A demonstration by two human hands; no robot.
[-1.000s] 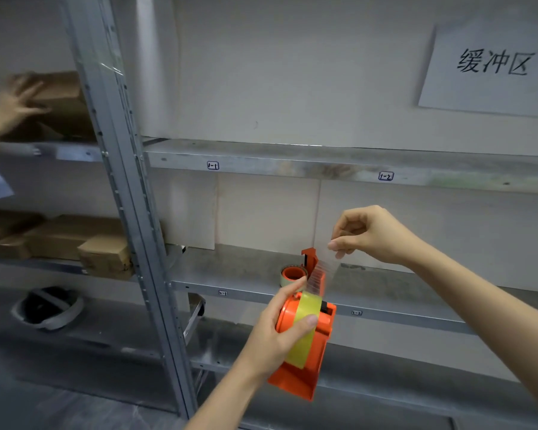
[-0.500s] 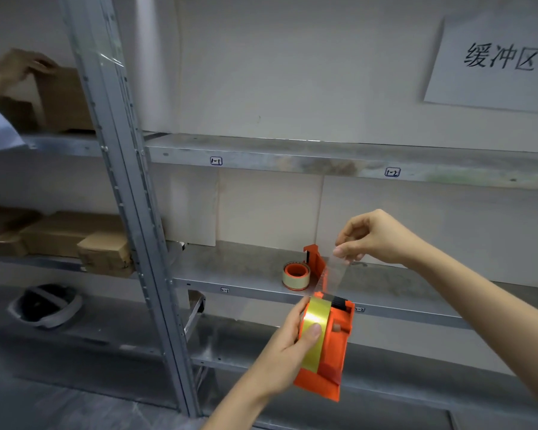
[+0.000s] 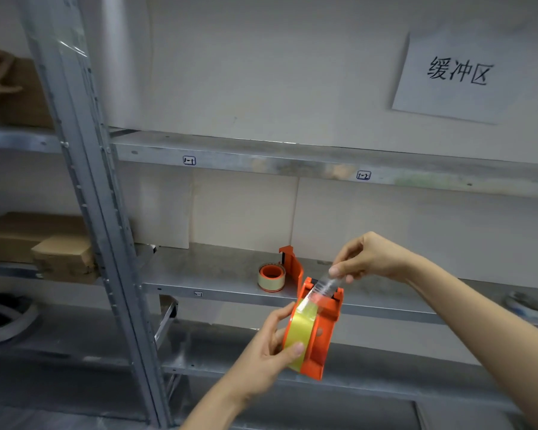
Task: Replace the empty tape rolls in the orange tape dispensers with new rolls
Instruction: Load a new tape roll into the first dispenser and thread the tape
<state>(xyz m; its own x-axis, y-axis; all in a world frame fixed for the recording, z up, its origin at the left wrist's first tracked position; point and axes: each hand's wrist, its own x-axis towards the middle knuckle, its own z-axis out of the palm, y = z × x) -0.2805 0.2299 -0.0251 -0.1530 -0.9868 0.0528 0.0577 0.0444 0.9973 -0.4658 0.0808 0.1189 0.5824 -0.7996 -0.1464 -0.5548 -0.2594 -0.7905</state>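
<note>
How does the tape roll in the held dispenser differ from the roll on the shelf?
The held roll sits mounted on edge in the dispenser; the shelf roll lies flat and loose. The held roll's tape end is pinched by the right hand; the shelf roll is untouched. Both look yellowish outside.

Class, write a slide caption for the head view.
Left hand holds an orange tape dispenser loaded with a yellow roll while the right hand pinches the clear tape end at its top.
</note>
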